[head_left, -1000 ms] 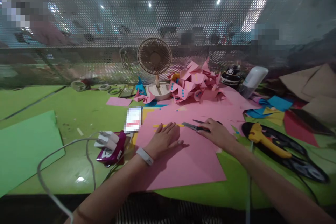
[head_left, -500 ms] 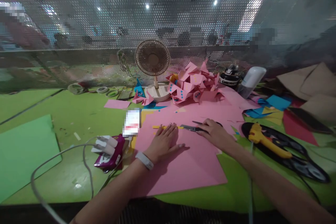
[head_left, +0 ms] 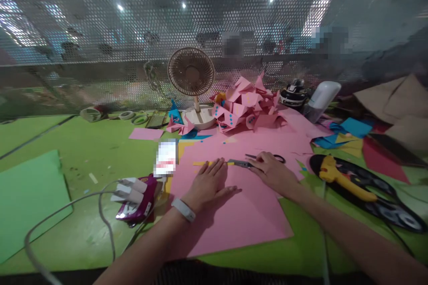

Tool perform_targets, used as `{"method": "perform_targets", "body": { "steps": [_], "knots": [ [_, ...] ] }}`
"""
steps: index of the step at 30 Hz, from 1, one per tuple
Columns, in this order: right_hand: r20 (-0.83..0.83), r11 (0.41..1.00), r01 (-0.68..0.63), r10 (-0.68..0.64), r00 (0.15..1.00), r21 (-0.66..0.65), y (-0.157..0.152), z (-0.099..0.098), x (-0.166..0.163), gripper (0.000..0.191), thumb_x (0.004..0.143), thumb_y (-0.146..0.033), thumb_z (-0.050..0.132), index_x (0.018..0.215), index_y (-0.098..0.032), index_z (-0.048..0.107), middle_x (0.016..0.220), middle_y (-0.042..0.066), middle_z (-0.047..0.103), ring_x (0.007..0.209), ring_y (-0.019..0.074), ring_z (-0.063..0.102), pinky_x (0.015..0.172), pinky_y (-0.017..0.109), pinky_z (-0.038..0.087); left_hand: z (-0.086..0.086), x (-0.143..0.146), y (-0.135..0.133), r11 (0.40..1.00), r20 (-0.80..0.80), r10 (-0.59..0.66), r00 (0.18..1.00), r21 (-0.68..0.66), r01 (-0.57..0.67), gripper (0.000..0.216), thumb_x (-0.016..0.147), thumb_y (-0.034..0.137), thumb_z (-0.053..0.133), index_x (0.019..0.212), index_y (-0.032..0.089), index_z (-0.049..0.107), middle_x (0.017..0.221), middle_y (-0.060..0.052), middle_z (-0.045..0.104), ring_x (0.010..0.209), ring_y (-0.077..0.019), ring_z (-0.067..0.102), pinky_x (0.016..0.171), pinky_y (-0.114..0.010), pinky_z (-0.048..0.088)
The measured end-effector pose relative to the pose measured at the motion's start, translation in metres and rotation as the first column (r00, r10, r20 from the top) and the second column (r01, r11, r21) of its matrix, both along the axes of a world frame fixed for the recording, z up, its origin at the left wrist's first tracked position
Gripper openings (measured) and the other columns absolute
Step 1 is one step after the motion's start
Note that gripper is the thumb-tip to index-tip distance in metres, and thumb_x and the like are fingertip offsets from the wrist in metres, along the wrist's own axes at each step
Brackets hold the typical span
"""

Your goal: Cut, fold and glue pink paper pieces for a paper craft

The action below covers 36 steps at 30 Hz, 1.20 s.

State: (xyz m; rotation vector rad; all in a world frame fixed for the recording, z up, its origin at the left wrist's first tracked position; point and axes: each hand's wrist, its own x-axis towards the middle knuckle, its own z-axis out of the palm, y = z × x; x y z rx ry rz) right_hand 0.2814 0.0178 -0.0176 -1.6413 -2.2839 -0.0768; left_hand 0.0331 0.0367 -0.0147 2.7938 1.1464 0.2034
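My left hand [head_left: 205, 183] lies flat on a large pink sheet of paper [head_left: 244, 218], palm down, thumb stretched to the right. Its fingertips rest over a thin yellow strip [head_left: 200, 164]. My right hand [head_left: 272, 171] is closed on a dark tool [head_left: 240, 163] with a flat grey end, whose tip meets the strip's right end. Fingers cover the tool's rear part, so its exact kind is unclear. Just behind that hand lies a black-handled pair of scissors [head_left: 280, 158], partly hidden by the fingers.
Behind the sheet stand a small fan [head_left: 191, 73] and a heap of folded pink paper [head_left: 245, 102]. A yellow glue gun [head_left: 347, 182] rests on a black holder at right. Left are a phone [head_left: 166, 156], a purple box with plugs [head_left: 143, 205], loose cables and green paper [head_left: 30, 205].
The view has shifted slightly. Both hands keep nearly the same places on the pink sheet, the left still flat, the right still holding the tool.
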Motion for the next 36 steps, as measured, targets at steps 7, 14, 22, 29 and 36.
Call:
{"method": "perform_targets", "body": {
  "steps": [7,14,22,29,36],
  "knots": [
    [0.024,0.999,-0.040,0.040,0.999,-0.009,0.003,-0.004,0.003,0.032,0.090,-0.030,0.043,0.119,-0.027,0.056,0.091,0.007,0.052,0.088,0.0191,0.049,0.074,0.029,0.044,0.005,0.002,0.000,1.000,0.004,0.004,1.000,-0.024,-0.004,0.076,0.082,0.068,0.024,0.139,0.017,0.026,0.146,-0.009,0.022,0.134,-0.0239,0.018,0.109,-0.042,0.013],
    [0.011,0.998,-0.035,0.036,0.999,-0.053,-0.003,-0.002,0.004,0.031,0.090,-0.032,0.042,0.117,-0.030,0.057,0.093,0.006,0.051,0.087,0.0185,0.050,0.070,0.028,0.044,0.008,0.003,-0.002,1.000,0.016,0.011,1.000,-0.028,-0.011,0.078,0.081,0.069,0.025,0.139,0.017,0.026,0.146,-0.010,0.024,0.134,-0.0245,0.019,0.109,-0.043,0.014],
    [-0.028,0.999,0.039,-0.040,0.999,-0.023,-0.005,-0.005,-0.009,0.035,0.089,-0.032,0.042,0.122,-0.029,0.054,0.097,0.007,0.052,0.092,0.0200,0.050,0.074,0.029,0.044,0.006,0.003,-0.002,1.000,0.030,0.017,0.999,-0.017,-0.016,0.080,0.081,0.069,0.026,0.140,0.017,0.021,0.146,-0.010,0.024,0.134,-0.0256,0.020,0.108,-0.045,0.014],
    [-0.003,0.998,0.044,-0.044,0.999,-0.033,-0.008,-0.002,-0.012,0.034,0.089,-0.030,0.040,0.120,-0.027,0.055,0.096,0.008,0.053,0.091,0.0204,0.050,0.069,0.028,0.043,0.006,0.004,-0.003,1.000,0.025,0.022,0.999,-0.015,-0.022,0.079,0.081,0.069,0.026,0.140,0.016,0.023,0.146,-0.011,0.024,0.134,-0.0260,0.020,0.108,-0.044,0.014],
    [-0.025,0.998,0.052,-0.053,0.998,-0.044,-0.009,-0.001,-0.013,0.033,0.089,-0.030,0.041,0.118,-0.029,0.056,0.096,0.007,0.052,0.091,0.0194,0.049,0.070,0.027,0.043,0.006,0.004,-0.003,1.000,0.020,0.016,1.000,-0.008,-0.016,0.079,0.081,0.069,0.025,0.140,0.017,0.021,0.146,-0.011,0.024,0.134,-0.0253,0.020,0.108,-0.044,0.013]
  ]
}}
